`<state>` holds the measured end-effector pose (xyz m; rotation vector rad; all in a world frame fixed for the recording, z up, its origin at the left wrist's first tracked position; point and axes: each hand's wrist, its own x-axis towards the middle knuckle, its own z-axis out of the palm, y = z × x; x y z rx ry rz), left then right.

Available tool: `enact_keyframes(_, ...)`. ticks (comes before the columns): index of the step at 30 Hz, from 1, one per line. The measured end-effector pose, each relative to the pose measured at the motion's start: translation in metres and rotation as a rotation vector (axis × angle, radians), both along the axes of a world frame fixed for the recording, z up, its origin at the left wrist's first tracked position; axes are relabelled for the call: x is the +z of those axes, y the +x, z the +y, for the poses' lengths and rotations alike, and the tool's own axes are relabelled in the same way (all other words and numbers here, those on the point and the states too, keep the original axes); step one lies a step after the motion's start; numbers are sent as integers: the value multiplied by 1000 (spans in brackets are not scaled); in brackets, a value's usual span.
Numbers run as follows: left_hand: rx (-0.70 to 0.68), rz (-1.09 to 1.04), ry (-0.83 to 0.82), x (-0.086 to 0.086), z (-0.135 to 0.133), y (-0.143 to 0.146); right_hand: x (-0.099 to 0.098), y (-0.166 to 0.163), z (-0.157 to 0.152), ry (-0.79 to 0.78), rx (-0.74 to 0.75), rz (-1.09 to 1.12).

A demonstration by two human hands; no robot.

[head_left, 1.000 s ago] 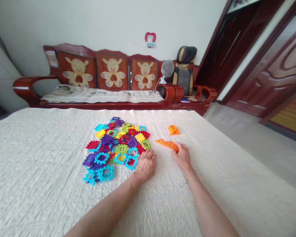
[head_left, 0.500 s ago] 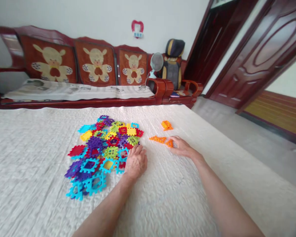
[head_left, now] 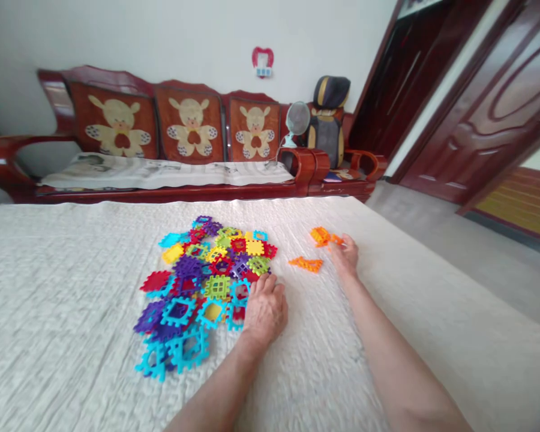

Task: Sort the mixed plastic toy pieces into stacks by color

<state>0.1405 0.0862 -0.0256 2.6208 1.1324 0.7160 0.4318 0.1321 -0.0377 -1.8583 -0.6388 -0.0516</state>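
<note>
A heap of colourful interlocking plastic tiles (head_left: 202, 282) lies on a white quilted bedspread (head_left: 72, 336). My left hand (head_left: 264, 309) rests at the heap's right edge, fingers curled down onto the tiles. My right hand (head_left: 345, 253) reaches further out, pinching a small orange tile (head_left: 336, 240) beside an orange stack (head_left: 320, 235). An orange triangular tile (head_left: 306, 263) lies flat just left of that hand.
A dark red wooden sofa (head_left: 184, 150) with bear-print cushions stands beyond the bed. A small fan (head_left: 296, 120) and a backpack (head_left: 327, 117) sit at its right end. Dark wooden doors (head_left: 477, 108) and bare grey floor (head_left: 454, 240) are on the right.
My right hand lifted one orange piece off the flat row and carried it away from me to the orange stack. My left hand stayed at the heap's edge.
</note>
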Motion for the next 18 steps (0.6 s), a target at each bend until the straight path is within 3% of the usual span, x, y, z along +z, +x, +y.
enact_keyframes(8,27,-13,-47,2,0,3,-19,11,-2,-15,70,-119)
enact_keyframes(12,8,-26,-45,0,1,2,-18,16,-3,9,77,-165)
enact_keyframes(18,1,-24,-11,-5,3,1,-7,8,-5,42,105,-28)
